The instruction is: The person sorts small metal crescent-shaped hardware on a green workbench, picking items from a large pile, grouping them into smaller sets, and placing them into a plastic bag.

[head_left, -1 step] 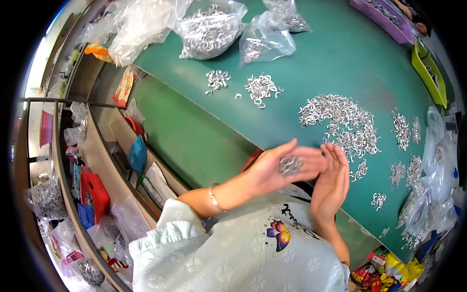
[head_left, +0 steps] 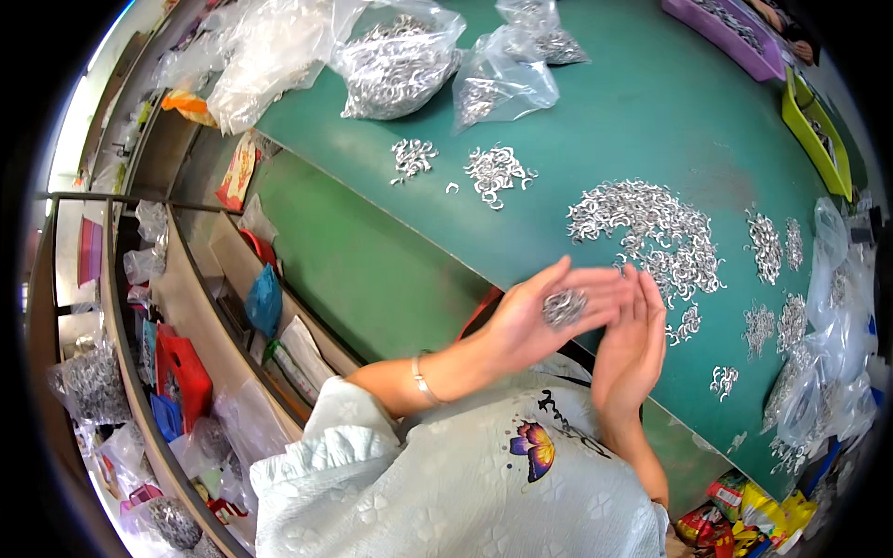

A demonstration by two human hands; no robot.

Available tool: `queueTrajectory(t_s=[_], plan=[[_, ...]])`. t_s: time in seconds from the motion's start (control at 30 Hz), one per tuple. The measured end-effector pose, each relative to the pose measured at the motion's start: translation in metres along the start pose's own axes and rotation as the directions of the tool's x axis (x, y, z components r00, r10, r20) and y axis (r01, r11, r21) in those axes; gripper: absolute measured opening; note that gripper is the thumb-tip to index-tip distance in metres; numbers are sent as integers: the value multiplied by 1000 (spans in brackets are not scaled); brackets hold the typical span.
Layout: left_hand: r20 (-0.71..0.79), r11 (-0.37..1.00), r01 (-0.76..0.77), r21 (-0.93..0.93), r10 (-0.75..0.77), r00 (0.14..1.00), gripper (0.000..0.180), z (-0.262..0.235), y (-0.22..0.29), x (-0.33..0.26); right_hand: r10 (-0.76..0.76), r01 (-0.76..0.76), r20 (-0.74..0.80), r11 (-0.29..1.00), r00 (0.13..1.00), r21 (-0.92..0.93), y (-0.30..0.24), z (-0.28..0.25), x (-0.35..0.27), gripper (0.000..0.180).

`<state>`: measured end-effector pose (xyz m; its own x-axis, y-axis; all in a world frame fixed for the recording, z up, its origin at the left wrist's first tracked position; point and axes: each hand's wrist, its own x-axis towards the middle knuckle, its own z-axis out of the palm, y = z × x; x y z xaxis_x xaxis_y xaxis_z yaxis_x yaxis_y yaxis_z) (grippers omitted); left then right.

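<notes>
My left hand (head_left: 517, 324) is palm up above the table's near edge, its fingers stretched to the right and slightly blurred. On its palm rests a small heap of silver C-shaped metal pieces (head_left: 564, 309). My right hand (head_left: 629, 349) stands cupped beside the left fingertips, fingers straight, and no piece shows in it. Whether the two hands touch is unclear. Just beyond them, a large loose pile of the same metal pieces (head_left: 642, 209) lies on the green table (head_left: 642, 121). A smaller cluster (head_left: 686, 325) lies right of my right hand.
More clusters (head_left: 495, 175) lie farther left and several at the right. Clear bags of pieces (head_left: 395, 79) stand at the back, with a purple bin (head_left: 735, 42) and a yellow-green bin (head_left: 819, 139) at the far right. Shelves (head_left: 209, 363) line the left side. A person's hand (head_left: 802, 51) shows top right.
Both hands hold nearly the same pose. My left hand, with the metal pieces on its palm, has shifted slightly right. The view has moved a little.
</notes>
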<state>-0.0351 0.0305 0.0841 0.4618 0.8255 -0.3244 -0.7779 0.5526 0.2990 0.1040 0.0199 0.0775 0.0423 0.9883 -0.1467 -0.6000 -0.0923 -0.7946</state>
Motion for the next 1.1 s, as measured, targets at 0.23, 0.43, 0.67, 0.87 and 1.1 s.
queueTrajectory(t_s=[0.23, 0.43, 0.67, 0.87, 1.1], plan=[[217, 662, -530, 529, 498, 839, 61, 45, -44, 38, 40, -31, -116, 996, 992, 85, -14, 20, 21, 57], [240, 683, -611, 400, 565, 789, 59, 49, -50, 44, 305, -202, -145, 853, 941, 481, -23, 4, 20, 52], [91, 589, -736, 335, 757, 647, 53, 45, -54, 44, 127, -285, 256, 457, 958, 843, 0, -28, 18, 47], [-79, 867, -432, 247, 463, 883, 51, 48, -57, 45, -14, 18, -23, 983, 1000, 182, -24, 2, 14, 44], [-106, 988, -132, -77, 124, 987, 49, 46, -52, 55, -429, 434, 70, 879, 900, -197, -20, -2, 16, 41]])
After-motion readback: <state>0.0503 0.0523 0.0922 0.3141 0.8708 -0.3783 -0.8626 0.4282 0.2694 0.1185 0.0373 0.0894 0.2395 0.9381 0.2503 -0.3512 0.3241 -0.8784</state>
